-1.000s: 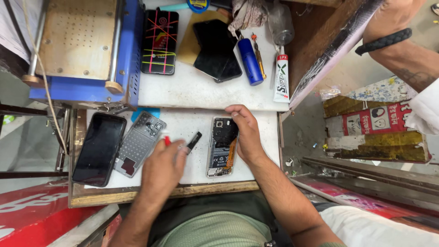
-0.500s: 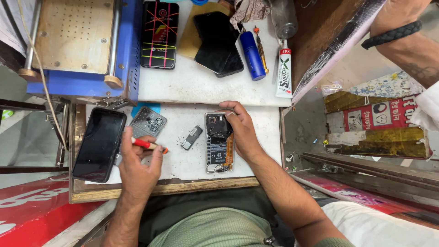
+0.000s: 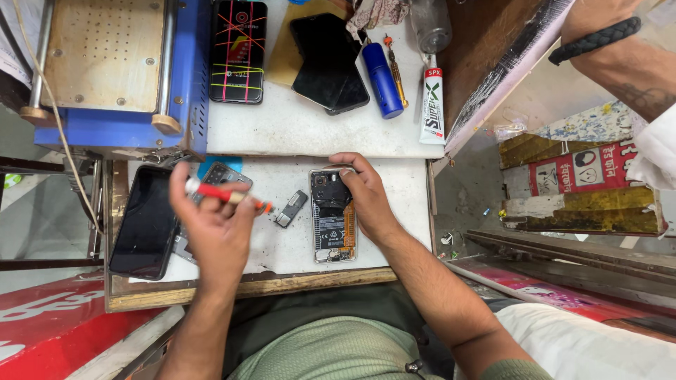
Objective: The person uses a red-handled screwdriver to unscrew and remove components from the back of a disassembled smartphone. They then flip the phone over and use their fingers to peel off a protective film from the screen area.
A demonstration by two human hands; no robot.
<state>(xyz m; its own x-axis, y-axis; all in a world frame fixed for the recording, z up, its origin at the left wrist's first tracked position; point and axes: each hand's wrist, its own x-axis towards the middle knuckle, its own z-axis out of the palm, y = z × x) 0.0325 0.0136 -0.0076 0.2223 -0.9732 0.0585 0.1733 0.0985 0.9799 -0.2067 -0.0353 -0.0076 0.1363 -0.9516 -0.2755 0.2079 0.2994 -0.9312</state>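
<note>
An opened phone [image 3: 332,218] with its back off lies on the white work board [image 3: 401,211], battery and boards showing. My right hand [image 3: 366,197] rests on its top right edge, fingers pressing it down. My left hand [image 3: 215,232] is raised above the left of the board and holds a small red-handled screwdriver [image 3: 225,195] lying sideways, tip to the right. A small dark metal part [image 3: 291,208] lies loose between the hands. A phone back panel [image 3: 218,176] is mostly hidden under my left hand.
A black phone [image 3: 146,222] lies at the board's left edge. Behind are a blue machine [image 3: 113,67], a phone with coloured lines on its screen [image 3: 239,49], stacked dark phones [image 3: 329,60], a blue cylinder [image 3: 382,81] and a glue tube [image 3: 432,105]. Another person's arm [image 3: 620,49] is at top right.
My left hand put down the small dark part, pulled back to the left and lifted, turning the red screwdriver sideways. The right hand stayed on the opened phone.
</note>
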